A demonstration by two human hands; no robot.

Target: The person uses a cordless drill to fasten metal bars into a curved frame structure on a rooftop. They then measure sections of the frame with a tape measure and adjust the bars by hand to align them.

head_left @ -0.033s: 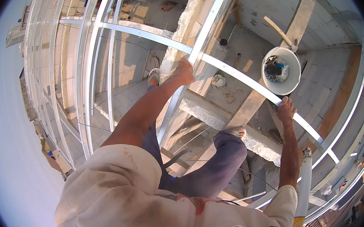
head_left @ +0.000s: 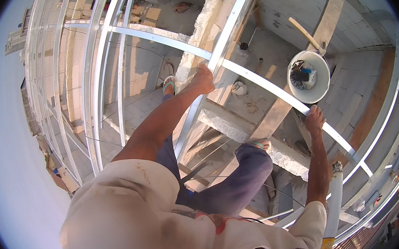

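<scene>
The long curved metal rail [head_left: 273, 91] runs across the frame from upper left to lower right, thin, silvery and bright, crossing a straight metal stud [head_left: 229, 30]. The left hand [head_left: 203, 78] is wrapped shut around the junction of the two; the right hand [head_left: 314, 119] is closed on the rail farther down. This looks like steadying or positioning the rail; fixing it would call for a firm, level hold. A white bucket [head_left: 319, 94] of tools sits just beyond, concrete blocks [head_left: 238, 125] lie below.
</scene>
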